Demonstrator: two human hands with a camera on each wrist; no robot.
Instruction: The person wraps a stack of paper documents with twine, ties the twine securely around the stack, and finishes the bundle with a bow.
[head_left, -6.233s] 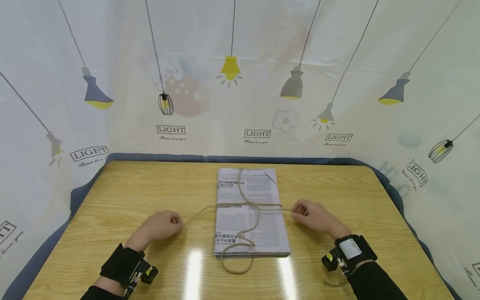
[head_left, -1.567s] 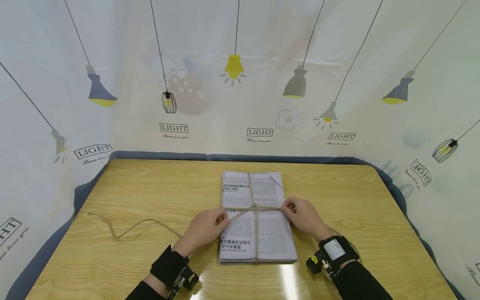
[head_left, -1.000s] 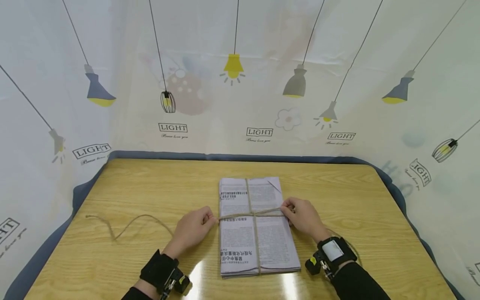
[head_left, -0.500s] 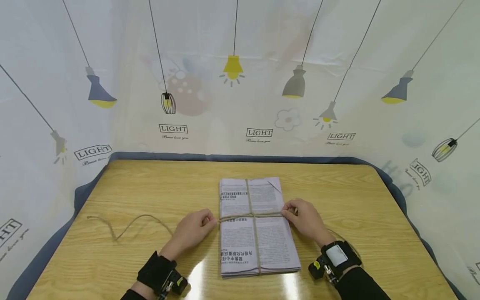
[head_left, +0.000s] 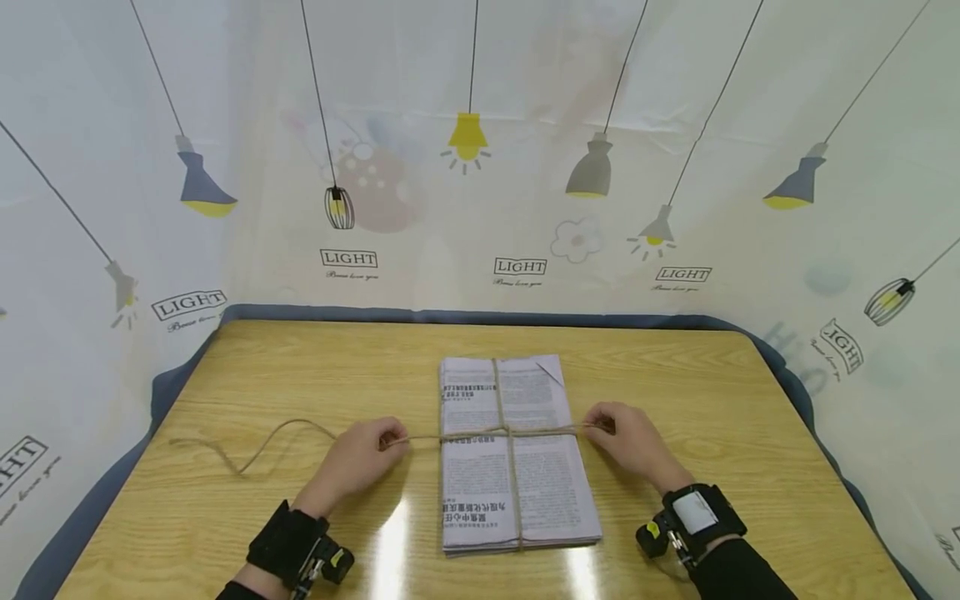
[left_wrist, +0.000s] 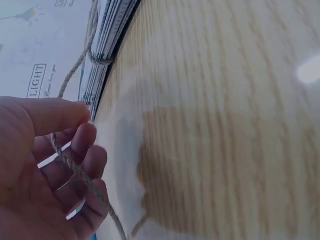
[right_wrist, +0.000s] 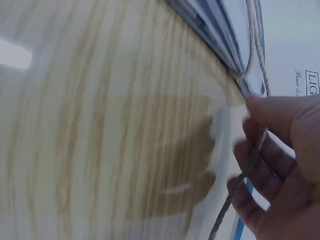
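Note:
A stack of folded newspapers (head_left: 480, 492) lies flat mid-table in the head view, with brown twine (head_left: 513, 492) running over it lengthwise and crosswise. The strands cross near the stack's middle. Left of the stack, my left hand (head_left: 360, 457) pinches one length of the twine between thumb and fingers. On the other side my right hand (head_left: 633, 442) pinches the opposite length. Both lengths stretch nearly straight from the stack's edges to my hands. In the left wrist view the twine (left_wrist: 75, 167) passes behind the thumb and trails across the palm; the right wrist view shows the same for its strand (right_wrist: 235, 192).
The wooden table (head_left: 315, 367) reflects bright light near its front. A loose tail of twine (head_left: 258, 454) curves over the tabletop behind my left hand. A white curtain (head_left: 420, 275) printed with lamps hangs beyond the table's far edge. Each wrist wears a black strap with a camera (head_left: 296, 550).
Both hands have moved outward, away from the stack, the left one leftward and the right one rightward, drawing out the twine. Earlier loose loops over the newspapers now lie straight; the stack sits slightly nearer me.

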